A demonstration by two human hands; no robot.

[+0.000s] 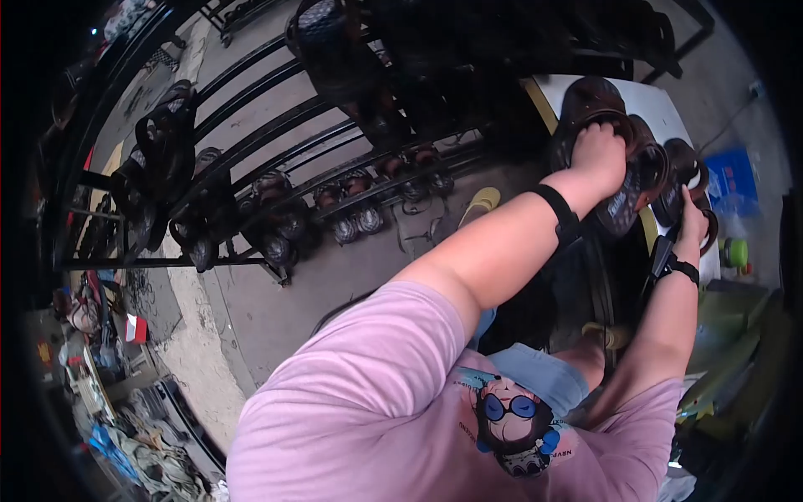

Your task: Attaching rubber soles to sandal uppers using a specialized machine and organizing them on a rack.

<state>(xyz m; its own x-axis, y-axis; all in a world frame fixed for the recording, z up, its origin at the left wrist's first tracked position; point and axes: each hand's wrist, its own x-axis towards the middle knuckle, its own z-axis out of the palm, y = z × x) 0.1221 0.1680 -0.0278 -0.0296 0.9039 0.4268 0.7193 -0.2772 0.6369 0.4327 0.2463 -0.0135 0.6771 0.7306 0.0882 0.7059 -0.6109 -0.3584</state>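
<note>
My left hand (600, 157) is closed on a dark brown sandal (592, 99) above a white tabletop (657, 105) with a yellow edge. A second brown sandal (621, 205) hangs right beside that hand, its patterned sole facing me; whether the same fingers hold it is hidden. Farther right, my right hand (693, 219) has its thumb up against another dark sandal (676, 159), with the fingers curled round its side. The sandals lie close together and partly cover one another.
A black metal rack (251, 71) with several dark sandals (272, 197) on its bars stands to the left and ahead. Beyond the table are a blue box (732, 180) and a green-lidded container (736, 251). A small red box (135, 328) and heaped cloth (155, 456) lie far left.
</note>
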